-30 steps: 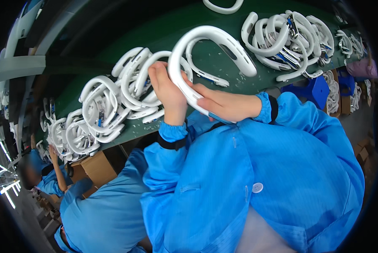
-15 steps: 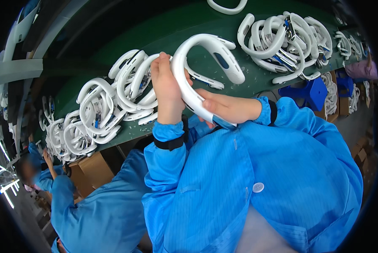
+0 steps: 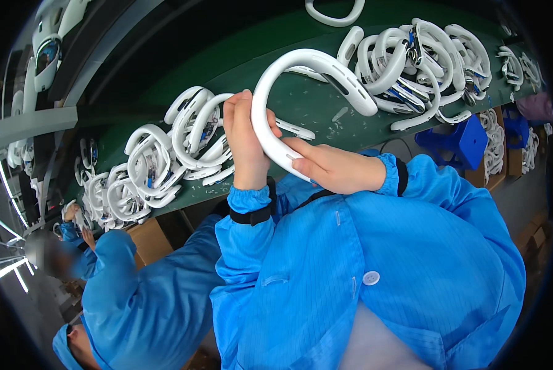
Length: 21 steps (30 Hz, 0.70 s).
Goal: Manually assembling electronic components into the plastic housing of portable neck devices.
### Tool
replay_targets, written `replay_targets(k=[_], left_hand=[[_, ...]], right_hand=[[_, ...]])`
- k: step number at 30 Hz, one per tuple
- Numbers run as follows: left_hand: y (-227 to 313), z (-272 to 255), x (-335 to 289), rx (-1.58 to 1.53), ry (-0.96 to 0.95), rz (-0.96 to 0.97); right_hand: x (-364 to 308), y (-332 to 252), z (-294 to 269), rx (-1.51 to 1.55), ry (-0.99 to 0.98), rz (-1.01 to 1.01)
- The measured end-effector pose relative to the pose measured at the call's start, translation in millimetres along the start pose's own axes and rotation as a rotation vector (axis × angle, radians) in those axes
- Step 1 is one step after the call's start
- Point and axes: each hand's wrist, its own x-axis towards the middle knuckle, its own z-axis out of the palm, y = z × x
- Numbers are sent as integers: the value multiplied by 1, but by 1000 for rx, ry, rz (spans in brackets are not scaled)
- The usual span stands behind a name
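Note:
A white, C-shaped neck fan (image 3: 261, 102) is held up in front of my chest, over the near edge of the green workbench (image 3: 227, 65). My left hand (image 3: 247, 145) is closed around its left side, thumb and fingers pointing up, some of them behind the band. My right hand (image 3: 341, 168) grips the lower end, with the thumb lying along the band and the other fingers mostly hidden. The fan's free arm curves over to the right, showing slots along its edge. Loose white neck fans (image 3: 153, 163) lie heaped to the left of my hands.
Another tangled heap of neck fans (image 3: 406, 68) lies at the right, and a single curved band (image 3: 335, 20) at the far edge. A blue stool (image 3: 461, 145) stands beyond my right arm. A co-worker in blue (image 3: 153, 302) sits close on my left, near a cardboard box (image 3: 148, 242).
The neck fan has turned in my hands: its free arm swung right and the dark blue oval on it shows less. My right hand covers more of the lower end. The co-worker leans lower.

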Motion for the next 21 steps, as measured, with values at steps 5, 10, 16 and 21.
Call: replay_targets(k=[5,10,16,21], left_hand=[[3,20,-2,-85,-65,-226],[-6,44,-13,418,21,-32],[-8,65,-13,332,45,33],[-7,74,-24,167,62,118]], right_hand=[[-23,17,-8,-30,-41,-111],[-39,21,-28,-138,-180,-6],[-48,29,-41,-112,-131,-40],[-43,30,-49,154,-22,-146]])
